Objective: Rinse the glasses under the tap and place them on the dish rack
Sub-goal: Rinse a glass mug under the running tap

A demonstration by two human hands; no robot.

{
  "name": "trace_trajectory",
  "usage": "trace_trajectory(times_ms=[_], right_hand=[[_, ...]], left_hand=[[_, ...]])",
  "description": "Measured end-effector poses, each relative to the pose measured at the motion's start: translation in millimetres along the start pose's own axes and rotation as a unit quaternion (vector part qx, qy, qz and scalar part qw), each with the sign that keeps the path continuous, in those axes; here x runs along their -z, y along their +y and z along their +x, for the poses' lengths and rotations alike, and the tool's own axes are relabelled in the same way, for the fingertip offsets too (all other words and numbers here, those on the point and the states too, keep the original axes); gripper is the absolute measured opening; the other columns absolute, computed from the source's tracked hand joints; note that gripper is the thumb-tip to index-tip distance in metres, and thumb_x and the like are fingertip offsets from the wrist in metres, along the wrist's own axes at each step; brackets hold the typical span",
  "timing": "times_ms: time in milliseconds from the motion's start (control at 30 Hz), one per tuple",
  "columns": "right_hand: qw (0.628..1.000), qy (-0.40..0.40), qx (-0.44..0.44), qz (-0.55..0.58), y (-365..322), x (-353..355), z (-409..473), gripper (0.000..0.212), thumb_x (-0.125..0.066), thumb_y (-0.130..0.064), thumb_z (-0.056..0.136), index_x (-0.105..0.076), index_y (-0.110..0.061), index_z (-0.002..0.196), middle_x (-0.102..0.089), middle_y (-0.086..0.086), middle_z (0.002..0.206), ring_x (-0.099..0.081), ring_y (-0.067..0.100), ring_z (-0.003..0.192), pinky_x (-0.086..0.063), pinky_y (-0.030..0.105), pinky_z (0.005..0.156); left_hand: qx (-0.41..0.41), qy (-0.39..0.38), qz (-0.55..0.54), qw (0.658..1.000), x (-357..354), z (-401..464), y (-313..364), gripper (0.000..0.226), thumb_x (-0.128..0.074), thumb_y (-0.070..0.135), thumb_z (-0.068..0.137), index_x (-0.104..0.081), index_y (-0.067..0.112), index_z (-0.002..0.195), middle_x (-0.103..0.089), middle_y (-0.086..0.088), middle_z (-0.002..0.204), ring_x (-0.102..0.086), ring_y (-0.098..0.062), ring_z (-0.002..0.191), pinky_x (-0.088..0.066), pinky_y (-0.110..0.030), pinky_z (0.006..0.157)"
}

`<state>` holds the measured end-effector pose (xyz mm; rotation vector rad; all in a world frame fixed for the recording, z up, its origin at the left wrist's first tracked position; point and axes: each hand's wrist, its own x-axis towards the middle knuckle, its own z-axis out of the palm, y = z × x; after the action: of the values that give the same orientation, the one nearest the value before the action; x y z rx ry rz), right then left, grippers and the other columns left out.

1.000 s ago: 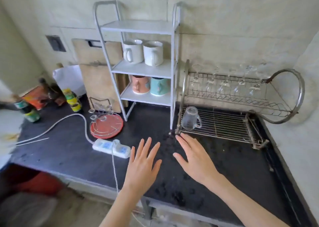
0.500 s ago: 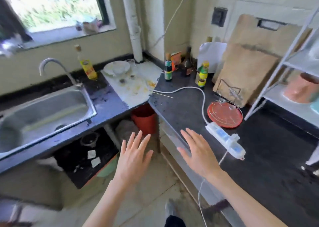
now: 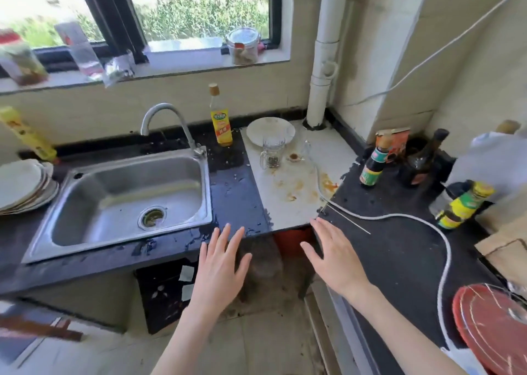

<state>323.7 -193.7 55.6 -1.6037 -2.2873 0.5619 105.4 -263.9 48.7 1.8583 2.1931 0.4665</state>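
A clear glass mug (image 3: 272,150) with dark dregs stands on the stained white counter section (image 3: 296,186), in front of a white plate (image 3: 271,130). A second clear glass (image 3: 303,149) seems to stand just right of it, hard to make out. The steel sink (image 3: 125,200) with its curved tap (image 3: 168,123) lies to the left. My left hand (image 3: 218,269) and my right hand (image 3: 335,257) hover flat with spread fingers in front of the counter edge, holding nothing. The dish rack is out of view.
A yellow bottle (image 3: 220,118) stands behind the sink. Stacked plates (image 3: 24,185) lie at far left. Sauce bottles (image 3: 373,163) and jars (image 3: 462,206) crowd the dark counter on the right, crossed by a white cable (image 3: 399,217). A red lid (image 3: 490,326) lies at bottom right.
The view has swung left from the dish rack and shelf to the sink and window corner. Both hands stay flat and empty in front of me.
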Motion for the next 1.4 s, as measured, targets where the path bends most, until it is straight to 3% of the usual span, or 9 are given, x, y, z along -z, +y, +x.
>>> trace_trajectory(times_ms=[333,600,667,767,900,1033,1167,1300,1400], right_hand=[[0.990,-0.102,-0.056,0.075,-3.4,-34.3,169.7,0.059,-0.044,-0.043,0.095,-0.025,-0.019,0.146,-0.032,0.000,0.151,-0.031,0.018,0.138,-0.028,0.034,0.112],[0.960,-0.103,-0.169,0.197,-21.1,-71.6,311.4,0.051,-0.048,-0.032,0.096,-0.037,-0.010,0.140,-0.051,0.010,0.136,-0.052,0.021,0.116,-0.039,0.035,0.101],[0.912,-0.099,-0.240,0.317,-25.7,-78.1,337.7,0.049,-0.049,-0.029,0.096,-0.039,-0.006,0.138,-0.050,0.010,0.135,-0.051,0.020,0.111,-0.046,0.039,0.095],[0.812,-0.107,-0.340,0.462,-25.5,-90.4,367.8,0.031,-0.050,-0.028,0.096,-0.052,-0.009,0.121,-0.051,0.012,0.128,-0.048,0.026,0.118,-0.051,0.042,0.088],[0.700,-0.117,-0.418,0.567,-20.3,-104.4,390.3,0.020,-0.054,-0.035,0.093,-0.055,-0.015,0.095,-0.051,0.004,0.105,-0.050,0.021,0.100,-0.048,0.032,0.064],[0.624,-0.137,-0.456,0.620,-20.3,-109.0,401.3,0.024,-0.054,-0.034,0.093,-0.051,-0.014,0.080,-0.048,0.005,0.089,-0.047,0.020,0.098,-0.045,0.036,0.088],[0.647,-0.096,-0.459,0.601,-23.7,-116.3,400.8,0.025,-0.048,-0.028,0.097,-0.049,-0.017,0.075,-0.046,-0.001,0.082,-0.042,0.017,0.099,-0.038,0.038,0.103],[0.665,-0.067,-0.438,0.601,-24.1,-114.3,394.5,0.028,-0.042,-0.020,0.100,-0.045,-0.017,0.072,-0.046,-0.001,0.077,-0.043,0.009,0.069,-0.039,0.026,0.077],[0.701,-0.092,-0.416,0.572,-35.7,-109.2,381.0,0.030,-0.041,-0.018,0.100,-0.046,-0.014,0.071,-0.048,0.000,0.076,-0.045,0.010,0.070,-0.038,0.027,0.084]], left_hand=[[0.055,-0.058,0.002,0.997,-19.3,108.4,-47.3,0.056,-0.031,0.046,0.098,-0.009,0.033,0.148,0.001,0.005,0.158,0.007,-0.017,0.145,0.003,-0.036,0.116],[0.028,-0.091,0.024,0.995,-18.4,208.2,-100.5,0.073,0.000,0.059,0.082,-0.007,0.032,0.149,0.000,0.002,0.158,0.006,-0.020,0.146,0.007,-0.034,0.113],[0.032,-0.100,0.019,0.994,-16.8,225.0,-107.0,0.081,0.007,0.061,0.074,-0.007,0.030,0.149,0.000,0.002,0.158,0.007,-0.020,0.146,0.007,-0.032,0.113],[0.055,-0.109,0.000,0.993,-20.2,237.4,-116.0,0.059,-0.017,0.052,0.095,-0.009,0.028,0.149,-0.001,0.002,0.158,0.007,-0.020,0.146,0.005,-0.033,0.115],[0.105,-0.115,-0.020,0.988,-26.8,236.6,-130.0,0.055,-0.031,0.039,0.099,-0.011,0.026,0.149,-0.002,0.002,0.158,0.004,-0.019,0.146,0.000,-0.035,0.117],[0.147,-0.092,-0.046,0.984,-28.0,224.4,-132.8,0.054,-0.034,0.035,0.099,-0.017,0.023,0.148,-0.009,-0.001,0.158,0.000,-0.021,0.146,-0.002,-0.033,0.116],[0.172,-0.082,-0.057,0.980,-24.7,212.1,-129.9,0.052,-0.034,0.036,0.100,-0.020,0.022,0.147,-0.010,0.000,0.157,0.000,-0.021,0.146,-0.001,-0.031,0.116],[0.180,-0.073,-0.064,0.979,-18.6,203.1,-133.5,0.062,-0.022,0.049,0.091,-0.027,0.020,0.145,-0.016,-0.004,0.156,-0.005,-0.023,0.146,-0.007,-0.033,0.116],[0.184,-0.066,-0.074,0.978,-12.8,196.1,-143.4,0.051,-0.032,0.041,0.098,-0.025,0.022,0.145,-0.014,-0.002,0.157,-0.003,-0.020,0.146,-0.008,-0.032,0.116]])
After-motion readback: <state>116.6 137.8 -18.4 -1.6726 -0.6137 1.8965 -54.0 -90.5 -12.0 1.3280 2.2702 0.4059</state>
